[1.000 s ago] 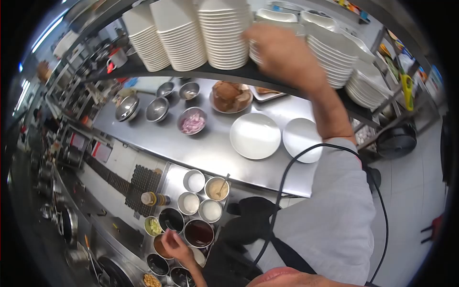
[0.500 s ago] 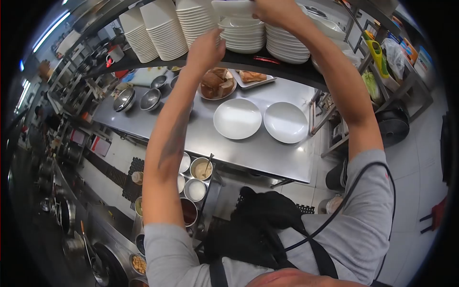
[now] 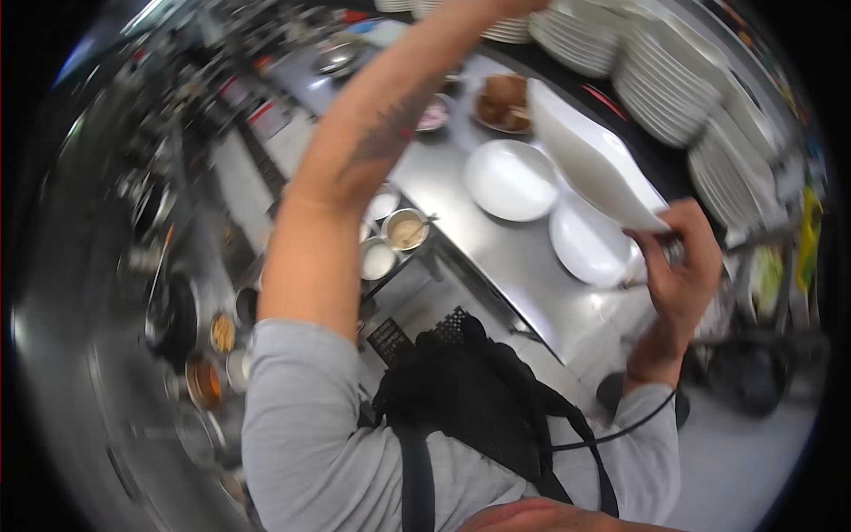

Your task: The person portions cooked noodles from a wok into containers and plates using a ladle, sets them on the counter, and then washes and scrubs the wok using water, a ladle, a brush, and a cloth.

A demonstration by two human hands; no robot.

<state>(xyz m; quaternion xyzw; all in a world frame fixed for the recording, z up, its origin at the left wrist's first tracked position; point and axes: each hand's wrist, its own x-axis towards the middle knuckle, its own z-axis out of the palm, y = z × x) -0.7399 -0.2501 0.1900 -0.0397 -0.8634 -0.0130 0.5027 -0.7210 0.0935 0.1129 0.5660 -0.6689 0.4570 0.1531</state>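
Observation:
A white dish with a curved, wavy rim (image 3: 585, 164) is tilted over the steel counter. At its near right end my right hand (image 3: 683, 262) is closed, the thumb and fingers pinching the edge. My left hand (image 3: 525, 5) reaches up to the top edge of the picture, by a stack of white bowls (image 3: 576, 40); its fingers are cut off from view. Below the held dish lie two round white plates, one to the left (image 3: 511, 180) and one to the right (image 3: 589, 244), the right one partly covered by the dish.
More stacked white dishes (image 3: 665, 84) line the dark shelf (image 3: 558, 75). On the steel counter (image 3: 496, 266) are a plate of browned food (image 3: 505, 102) and a lidded metal bowl (image 3: 337, 58). Containers of sauce (image 3: 407, 230) stand left of the counter. A wok (image 3: 173, 310) is farther left.
My right hand has come down from the shelf to the right with the wavy-rimmed dish. My left hand has gone up to the bowl stack. The whole view has turned and shifted.

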